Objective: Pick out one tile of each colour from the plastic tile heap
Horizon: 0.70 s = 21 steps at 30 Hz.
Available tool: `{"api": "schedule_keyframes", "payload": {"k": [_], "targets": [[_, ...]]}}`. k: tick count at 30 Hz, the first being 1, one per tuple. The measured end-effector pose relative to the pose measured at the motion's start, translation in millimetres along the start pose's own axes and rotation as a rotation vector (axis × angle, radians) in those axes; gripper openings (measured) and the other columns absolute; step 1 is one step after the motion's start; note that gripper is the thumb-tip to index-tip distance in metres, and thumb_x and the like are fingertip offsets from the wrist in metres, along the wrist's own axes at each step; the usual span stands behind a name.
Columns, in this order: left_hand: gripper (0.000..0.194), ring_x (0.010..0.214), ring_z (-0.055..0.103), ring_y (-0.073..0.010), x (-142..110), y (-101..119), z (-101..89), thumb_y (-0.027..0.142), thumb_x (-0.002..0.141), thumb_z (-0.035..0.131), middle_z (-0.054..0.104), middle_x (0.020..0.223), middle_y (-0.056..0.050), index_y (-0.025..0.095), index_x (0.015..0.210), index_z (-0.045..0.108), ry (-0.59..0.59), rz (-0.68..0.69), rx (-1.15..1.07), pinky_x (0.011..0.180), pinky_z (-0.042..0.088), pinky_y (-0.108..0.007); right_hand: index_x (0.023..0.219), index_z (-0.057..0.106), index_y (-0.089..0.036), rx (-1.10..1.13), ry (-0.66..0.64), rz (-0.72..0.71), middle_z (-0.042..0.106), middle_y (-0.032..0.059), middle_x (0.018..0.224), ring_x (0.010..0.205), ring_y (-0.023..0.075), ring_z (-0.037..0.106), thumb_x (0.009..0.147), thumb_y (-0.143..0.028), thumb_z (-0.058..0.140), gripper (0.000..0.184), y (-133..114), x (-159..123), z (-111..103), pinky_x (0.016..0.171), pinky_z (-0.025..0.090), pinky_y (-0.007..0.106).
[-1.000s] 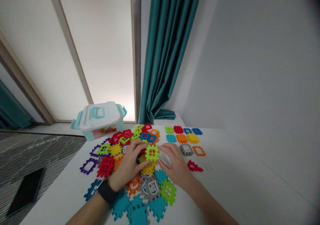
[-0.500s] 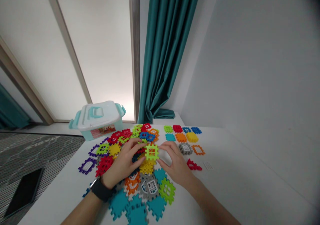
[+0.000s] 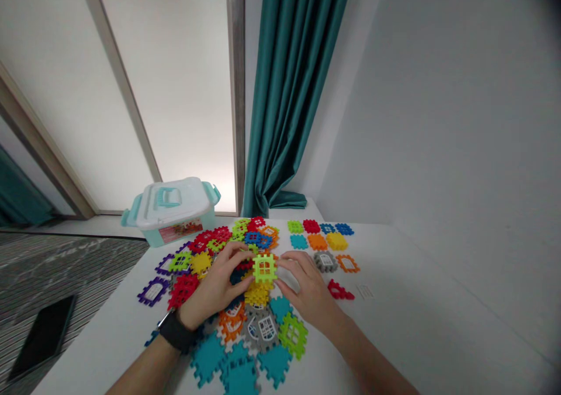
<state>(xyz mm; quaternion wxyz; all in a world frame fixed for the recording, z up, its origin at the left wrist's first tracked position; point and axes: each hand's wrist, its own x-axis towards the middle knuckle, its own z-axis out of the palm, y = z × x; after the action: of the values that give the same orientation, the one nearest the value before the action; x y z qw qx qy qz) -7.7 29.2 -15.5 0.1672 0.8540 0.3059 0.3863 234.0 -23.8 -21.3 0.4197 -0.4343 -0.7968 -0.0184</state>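
Observation:
Between my two hands is a lime-green window building piece [image 3: 265, 260], upright, its window grid facing me. The fingertips of my left hand [image 3: 225, 275] grip its left edge. My right hand [image 3: 304, 281] pinches the right edge with thumb and fingers. Yellow pieces [image 3: 258, 293] lie just below it, with grey pieces [image 3: 261, 328] and orange pieces [image 3: 232, 320] nearer me. A lime-green window piece [image 3: 293, 335] and teal pieces [image 3: 240, 374] lie at the front. Parts of the pile are hidden behind my left hand.
A lidded plastic box [image 3: 177, 208] stands at the back left. Sorted pieces lie in rows at the right, among them an orange frame [image 3: 347, 263], a grey piece [image 3: 325, 261] and a red triangular piece [image 3: 340, 290]. Purple frames [image 3: 153, 291] lie near the white table's left edge.
Both hands and the lime-green piece between them have shifted very slightly to the left. The other pieces have stayed in place.

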Motion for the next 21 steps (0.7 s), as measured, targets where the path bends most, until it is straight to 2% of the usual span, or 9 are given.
{"api": "schedule_keyframes", "payload": {"k": [5, 10, 13, 16, 21], "targets": [[0.031, 0.123, 0.053, -0.0243, 1, 7, -0.4, 0.016, 0.089, 0.062, 0.053, 0.125, -0.007, 0.025, 0.119, 0.057, -0.031, -0.048, -0.116, 0.108, 0.044, -0.04, 0.107, 0.065, -0.025, -0.059, 0.033, -0.134, 0.064, 0.009, 0.112, 0.107, 0.0241, 0.062, 0.098, -0.015, 0.057, 0.016, 2, 0, -2, 0.093, 0.055, 0.043], [0.016, 0.115, 0.057, -0.0232, 2, 11, 1.8, 0.022, 0.093, 0.061, 0.058, 0.116, -0.007, 0.023, 0.108, 0.06, -0.085, -0.124, -0.277, 0.103, 0.045, -0.04, 0.104, 0.065, -0.024, -0.034, 0.079, -0.101, 0.062, 0.0093, 0.111, 0.108, 0.024, 0.06, 0.099, -0.015, 0.055, 0.015, 2, 0, -4, 0.093, 0.054, 0.041], [0.007, 0.108, 0.059, -0.022, 4, 11, 4.0, 0.024, 0.096, 0.056, 0.06, 0.109, -0.006, 0.022, 0.097, 0.063, -0.072, -0.156, -0.331, 0.099, 0.046, -0.038, 0.098, 0.065, -0.024, 0.082, 0.101, 0.025, 0.06, 0.0088, 0.111, 0.108, 0.0238, 0.06, 0.097, -0.017, 0.057, 0.011, -3, 1, -2, 0.092, 0.053, 0.041], [0.012, 0.102, 0.06, -0.0213, 5, 10, 5.2, 0.026, 0.097, 0.056, 0.06, 0.104, -0.005, 0.021, 0.088, 0.063, -0.049, -0.183, -0.341, 0.096, 0.047, -0.037, 0.088, 0.063, -0.023, 0.265, 0.095, 0.225, 0.059, 0.0078, 0.108, 0.105, 0.0232, 0.061, 0.094, -0.022, 0.058, 0.008, -8, 4, 4, 0.092, 0.052, 0.04], [0.017, 0.1, 0.06, -0.0211, 5, 11, 5.7, 0.029, 0.097, 0.056, 0.059, 0.104, -0.006, 0.02, 0.085, 0.064, -0.081, -0.219, -0.367, 0.096, 0.046, -0.037, 0.079, 0.061, -0.022, 0.637, 0.059, 0.562, 0.057, 0.0055, 0.101, 0.095, 0.0208, 0.06, 0.09, -0.032, 0.061, 0.015, -11, 6, 12, 0.075, 0.053, 0.03]]}}
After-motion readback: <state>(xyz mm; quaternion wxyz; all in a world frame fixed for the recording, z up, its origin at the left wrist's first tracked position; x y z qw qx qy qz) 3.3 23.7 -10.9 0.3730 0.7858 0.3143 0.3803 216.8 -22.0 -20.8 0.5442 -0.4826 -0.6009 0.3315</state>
